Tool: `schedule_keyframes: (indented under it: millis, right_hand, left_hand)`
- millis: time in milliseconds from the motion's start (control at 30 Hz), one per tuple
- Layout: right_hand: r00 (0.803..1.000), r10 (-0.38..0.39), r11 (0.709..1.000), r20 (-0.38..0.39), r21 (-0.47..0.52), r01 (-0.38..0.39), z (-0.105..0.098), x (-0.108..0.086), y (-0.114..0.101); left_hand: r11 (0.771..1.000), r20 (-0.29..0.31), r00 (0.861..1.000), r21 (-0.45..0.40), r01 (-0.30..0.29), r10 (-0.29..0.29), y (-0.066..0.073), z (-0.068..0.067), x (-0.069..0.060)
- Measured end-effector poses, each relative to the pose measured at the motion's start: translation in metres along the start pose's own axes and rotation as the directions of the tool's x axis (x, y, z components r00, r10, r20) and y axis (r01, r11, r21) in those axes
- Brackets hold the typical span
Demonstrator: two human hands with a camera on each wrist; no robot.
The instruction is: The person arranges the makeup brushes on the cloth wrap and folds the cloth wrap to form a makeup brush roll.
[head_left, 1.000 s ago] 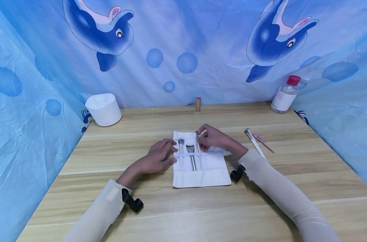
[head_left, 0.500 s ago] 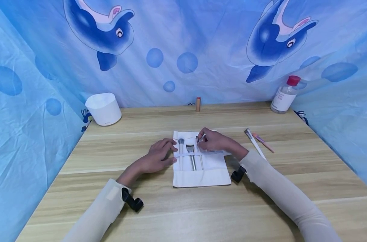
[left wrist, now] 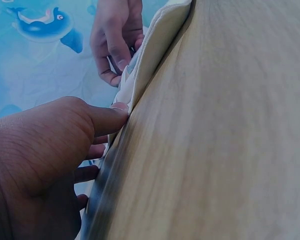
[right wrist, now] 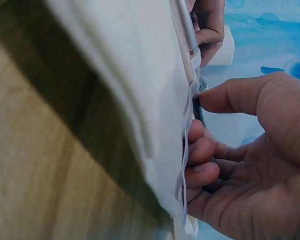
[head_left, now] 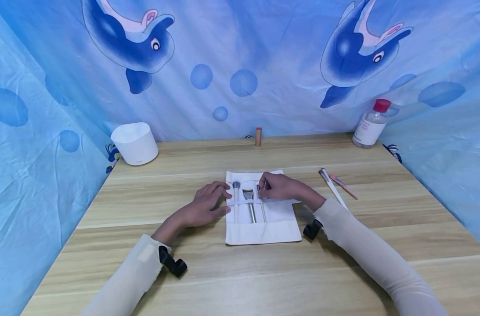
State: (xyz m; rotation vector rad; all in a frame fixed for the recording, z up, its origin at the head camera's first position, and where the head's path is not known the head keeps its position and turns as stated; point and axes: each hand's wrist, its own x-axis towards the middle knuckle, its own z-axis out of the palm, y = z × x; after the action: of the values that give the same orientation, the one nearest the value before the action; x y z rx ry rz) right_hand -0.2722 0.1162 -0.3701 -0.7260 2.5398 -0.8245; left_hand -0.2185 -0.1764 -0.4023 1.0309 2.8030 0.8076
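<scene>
A white fabric brush roll (head_left: 279, 233) lies spread on the table. Under its elastic strap sit a fluffy makeup brush (head_left: 236, 186) and a wide flat brush (head_left: 249, 196). My right hand (head_left: 280, 186) pinches the dark upper end of a thin makeup brush (head_left: 263, 213) between thumb and finger; its handle runs under the strap. In the right wrist view the thumb presses on that dark end (right wrist: 198, 110), while other fingers touch the strap. My left hand (head_left: 208, 202) rests along the roll's left edge, thumb (left wrist: 110, 119) on the fabric in the left wrist view.
Right of the roll lie a white-handled brush (head_left: 333, 186) and a small pink brush (head_left: 344, 187). Along the back stand a white container (head_left: 135, 145), a small brown tube (head_left: 258, 137) and a red-capped bottle (head_left: 370, 124). A blue curtain (head_left: 224, 39) hangs behind the table.
My right hand has moved down toward the strap with the thin makeup brush, whose dark end now sits lower on the roll. My left hand has stayed in place.
</scene>
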Motion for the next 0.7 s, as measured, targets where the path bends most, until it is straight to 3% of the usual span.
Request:
schedule_keyframes:
  millis: [267, 433, 533, 700]
  right_hand:
    - [0.995, -0.097, 0.995, 0.021, -0.012, 0.097, -0.006, -0.005, 0.006]
    - [0.991, -0.113, 0.991, -0.067, -0.084, 0.108, -0.023, -0.007, 0.016]
    - [0.985, -0.079, 0.985, -0.154, -0.167, 0.053, -0.037, -0.010, 0.024]
    - [0.965, 0.056, 0.955, -0.257, -0.267, -0.126, -0.058, -0.021, 0.037]
  left_hand:
    - [1.000, 0.004, 1.000, -0.003, 0.007, -0.007, -0.002, 0.002, 0.000]
    - [1.000, -0.002, 1.000, -0.003, -0.004, 0.004, -0.002, 0.002, 0.000]
    - [1.000, -0.001, 1.000, 0.003, 0.001, -0.001, -0.002, 0.002, 0.000]
    - [1.000, -0.007, 1.000, 0.004, 0.002, -0.002, -0.004, 0.003, 0.000]
